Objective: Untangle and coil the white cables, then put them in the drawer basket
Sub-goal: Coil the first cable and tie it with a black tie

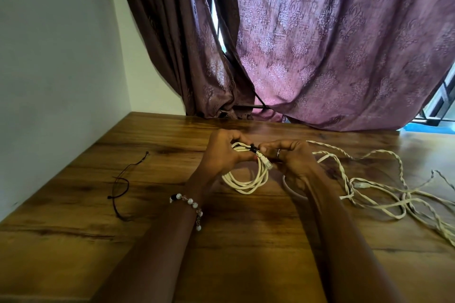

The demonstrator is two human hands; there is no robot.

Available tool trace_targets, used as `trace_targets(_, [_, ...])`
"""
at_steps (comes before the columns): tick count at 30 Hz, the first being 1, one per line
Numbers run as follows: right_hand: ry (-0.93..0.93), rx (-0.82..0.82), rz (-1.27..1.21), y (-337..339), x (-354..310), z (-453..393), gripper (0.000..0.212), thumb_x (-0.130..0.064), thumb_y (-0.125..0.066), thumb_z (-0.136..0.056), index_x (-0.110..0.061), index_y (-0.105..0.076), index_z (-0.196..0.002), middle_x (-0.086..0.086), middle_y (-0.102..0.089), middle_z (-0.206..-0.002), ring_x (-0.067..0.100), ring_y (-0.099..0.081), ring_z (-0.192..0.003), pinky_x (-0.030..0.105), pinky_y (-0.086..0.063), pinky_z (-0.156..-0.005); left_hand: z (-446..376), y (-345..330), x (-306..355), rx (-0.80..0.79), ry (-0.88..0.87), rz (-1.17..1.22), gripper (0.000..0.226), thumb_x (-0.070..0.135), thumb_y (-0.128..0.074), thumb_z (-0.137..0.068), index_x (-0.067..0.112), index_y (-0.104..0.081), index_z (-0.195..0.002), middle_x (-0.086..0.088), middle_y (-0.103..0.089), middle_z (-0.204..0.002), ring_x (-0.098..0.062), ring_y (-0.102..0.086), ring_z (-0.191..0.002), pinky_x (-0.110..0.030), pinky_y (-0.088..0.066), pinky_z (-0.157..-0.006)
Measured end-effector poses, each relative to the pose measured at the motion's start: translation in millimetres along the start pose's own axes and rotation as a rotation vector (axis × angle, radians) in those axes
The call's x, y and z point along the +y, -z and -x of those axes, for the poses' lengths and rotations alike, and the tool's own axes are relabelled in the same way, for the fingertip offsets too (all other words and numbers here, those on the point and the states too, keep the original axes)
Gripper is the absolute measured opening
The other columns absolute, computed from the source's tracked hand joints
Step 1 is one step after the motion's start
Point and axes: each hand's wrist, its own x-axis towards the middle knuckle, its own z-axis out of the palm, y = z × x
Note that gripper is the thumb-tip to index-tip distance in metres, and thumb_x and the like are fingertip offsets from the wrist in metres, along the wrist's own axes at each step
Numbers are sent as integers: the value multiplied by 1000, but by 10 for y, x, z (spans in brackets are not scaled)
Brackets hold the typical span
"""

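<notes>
A coiled white cable (246, 183) hangs in loops just above the wooden table (172, 241). My left hand (222, 152) grips the top of the coil. My right hand (291, 157) pinches a small black tie (253, 148) wrapped round the coil's top, where a clear plug (267, 163) sticks out. More white cables (384, 194), partly twisted together, lie loose and tangled on the table to the right. No drawer basket is in view.
A thin black wire tie (120, 184) lies on the table to the left. A white wall stands at left. Purple patterned curtains (320, 44) hang behind the table's far edge, with a window gap at far right.
</notes>
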Motion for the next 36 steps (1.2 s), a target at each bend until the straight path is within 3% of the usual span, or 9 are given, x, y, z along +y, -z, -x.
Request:
trace_targets(5, [23, 30, 5, -34, -27, 32, 12, 14, -68, -74, 3, -71, -76, 7, -71, -62, 11, -61, -50, 17, -46, -44, 5, -41, -9, 1, -38, -39, 29, 2, -88, -55, 10, -70, -77, -10, -73, -86, -23, -70, -80, -41, -57, -77])
trace_targets(9, [73, 47, 18, -60, -41, 27, 14, 16, -70, -69, 2, -71, -73, 8, -72, -65, 16, -68, -58, 22, -55, -55, 10, -55, -3, -26, -92, -55, 30, 1, -87, -55, 9, -71, -78, 5, -68, -76, 5, -63, -67, -22, -53, -69])
trace_targets(18, [-64, -1, -116, -7, 1, -11, 9, 14, -66, -73, 5, -65, -77, 10, -71, -65, 15, -68, -57, 23, -56, -52, 14, -71, 8, -27, -109, -48, 29, 2, -87, -55, 7, -71, -79, 0, -69, -77, 9, -60, -64, -12, -48, -64])
trace_targets(21, [-113, -43, -188, 46, 8, -42, 7, 4, -62, -80, 8, -66, -83, 17, -72, -76, 21, -69, -66, 37, -60, -71, 15, -68, 23, -31, -86, -39, 30, 3, -88, -55, 14, -69, -75, 9, -65, -71, 8, -60, -61, -14, -48, -63])
trace_targets(25, [-185, -116, -153, 105, -2, -18, 15, 6, -58, -84, 9, -66, -96, 21, -72, -86, 28, -71, -70, 34, -60, -61, -4, -51, -25, 12, -57, 1, 29, 0, -87, -56, 11, -70, -77, -5, -72, -81, -11, -68, -75, -30, -55, -72])
trace_targets(27, [-188, -84, -134, 97, 0, -23, 20, 6, -65, -76, 10, -67, -95, 22, -71, -88, 28, -71, -71, 36, -61, -66, -5, -39, -20, 14, -45, -9, 29, -1, -87, -55, 6, -71, -79, -13, -73, -86, -21, -69, -78, -36, -56, -74])
trace_targets(29, [-190, -60, -160, 76, 15, -37, 28, 2, -70, -64, 10, -68, -91, 22, -71, -85, 27, -70, -71, 37, -60, -71, -16, -28, -13, 1, -42, -18, 29, 0, -87, -56, 5, -71, -79, -13, -73, -87, -19, -68, -78, -36, -56, -74])
trace_targets(33, [-195, -52, -170, 76, 32, -55, 27, 3, -71, -59, 8, -69, -85, 19, -72, -79, 25, -70, -68, 34, -59, -69, 2, -32, 29, -48, -59, -24, 28, -1, -86, -56, 10, -70, -76, 6, -67, -71, 4, -61, -62, -17, -50, -62])
trace_targets(36, [-218, -58, -164, 80, 21, -55, 25, 4, -71, -58, 7, -69, -84, 17, -73, -77, 24, -70, -68, 31, -60, -62, 25, -37, 54, -67, -70, -11, 29, -2, -86, -56, 12, -69, -75, 12, -64, -69, 9, -59, -59, -10, -45, -59])
